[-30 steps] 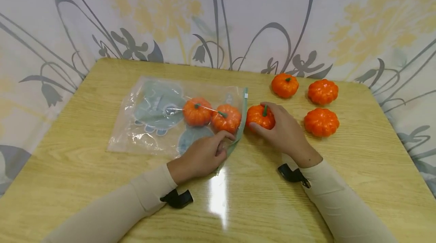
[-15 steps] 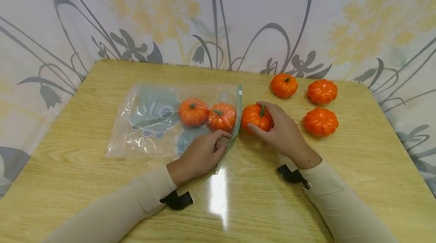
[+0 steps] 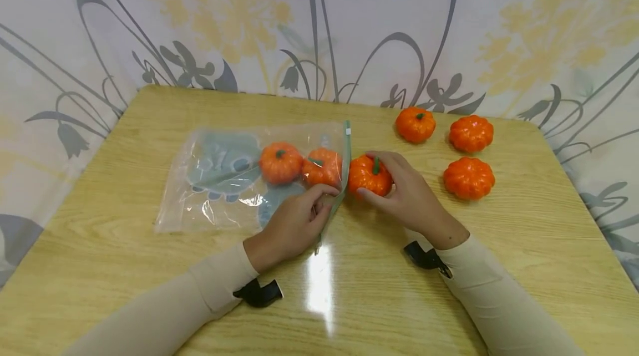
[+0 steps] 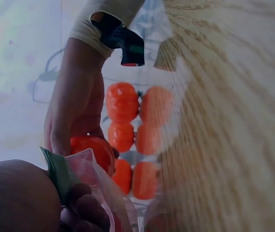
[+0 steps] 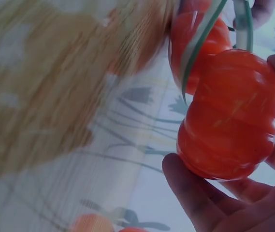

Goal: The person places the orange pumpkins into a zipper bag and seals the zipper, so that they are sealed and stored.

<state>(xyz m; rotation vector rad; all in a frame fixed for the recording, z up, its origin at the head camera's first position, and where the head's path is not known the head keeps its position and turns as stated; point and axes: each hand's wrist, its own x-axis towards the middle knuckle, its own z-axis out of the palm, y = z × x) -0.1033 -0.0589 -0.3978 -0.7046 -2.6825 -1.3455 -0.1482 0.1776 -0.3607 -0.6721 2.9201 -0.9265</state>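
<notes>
My left hand (image 3: 294,224) pinches the green-edged mouth of a clear zip bag (image 3: 172,201) near its front corner. The bag lies flat with a blue-green cartoon print, and two small orange pumpkins show through it: one (image 3: 280,164) farther in, the other (image 3: 324,166) close to the mouth. My right hand (image 3: 411,198) holds a third pumpkin (image 3: 368,177) with a green stem, right at the bag's green edge (image 3: 346,151). In the right wrist view, thumb and fingers curl round this pumpkin (image 5: 234,116), and the green strip (image 5: 202,41) runs beside it.
Three more pumpkins stand on the right of the wooden table (image 3: 389,300): one at the back (image 3: 415,124), one farther right (image 3: 471,133), one in front of that (image 3: 468,178). A flower-patterned cloth (image 3: 349,29) rises behind the table's far edge.
The right hand has moved the pumpkin a little to the left, against the bag's mouth. The bag and its two pumpkins have shifted slightly left. The left hand keeps its grip on the edge.
</notes>
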